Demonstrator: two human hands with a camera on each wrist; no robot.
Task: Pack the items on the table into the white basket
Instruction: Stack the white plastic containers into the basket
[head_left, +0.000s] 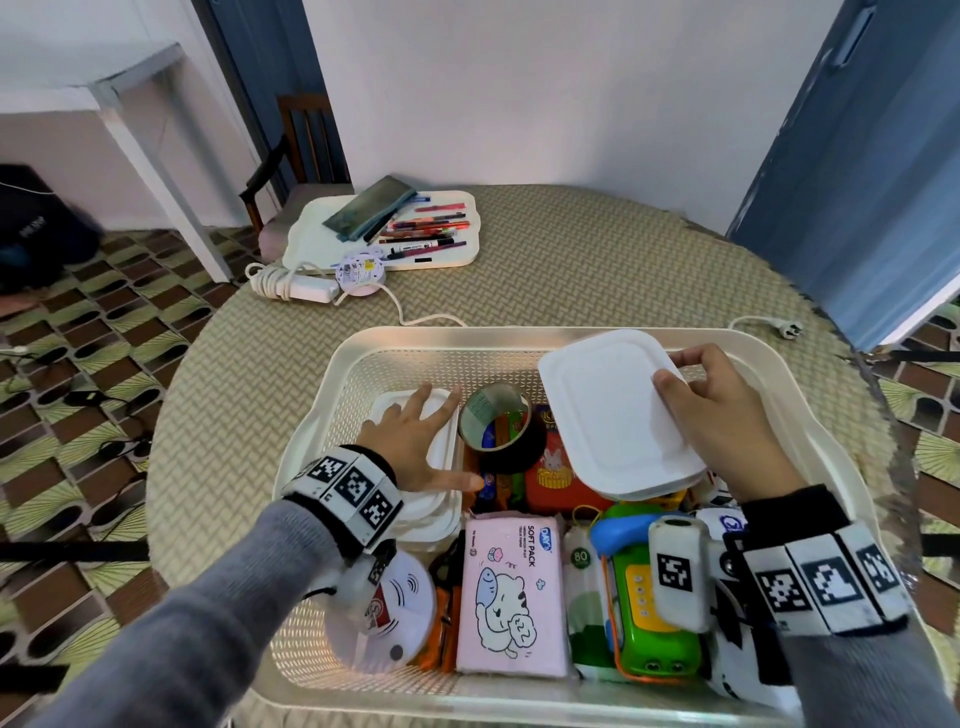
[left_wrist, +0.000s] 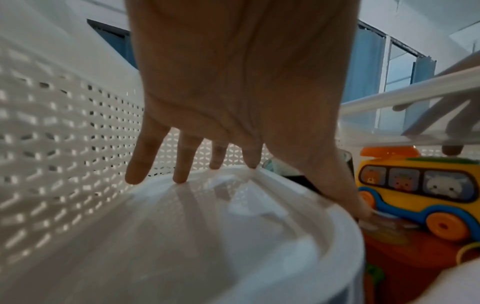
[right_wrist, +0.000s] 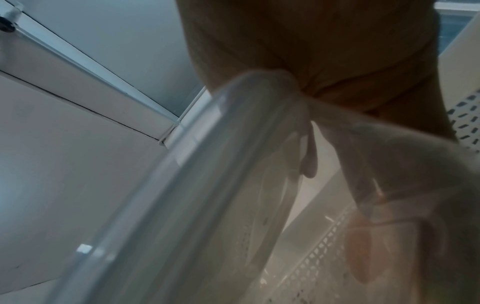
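— Where are the hands right now?

— The right hand (head_left: 727, 410) grips a white lidded container (head_left: 618, 410), thumb on the lid and fingers curled underneath, holding it tilted over the far right part of the white basket (head_left: 810, 467). The left hand (head_left: 410, 441) lies spread, fingers straight, on a second white container (left_wrist: 233, 226) that already sits by the basket's left wall.

— So which step is this?

— I judge it to be the placing of the held container — it is above the basket's contents, not yet set down.

— What is under it?

— A roll of tape (head_left: 496, 421) just beside the left container, an orange-red box (head_left: 556, 478), a toy bus (left_wrist: 420, 189), and nearer the person a pink tissue pack (head_left: 511, 592) and a green toy (head_left: 649, 613). The basket is crowded.

— And the next move?

— Probably finding a level spot: either lowering it onto the items at the right, or stacking it on the container under the left hand, which would have to lift away first.

— Anything left on the desk (head_left: 597, 260)?

— A tray of pens (head_left: 384, 228) and a white power strip (head_left: 306, 286), well apart from the basket.
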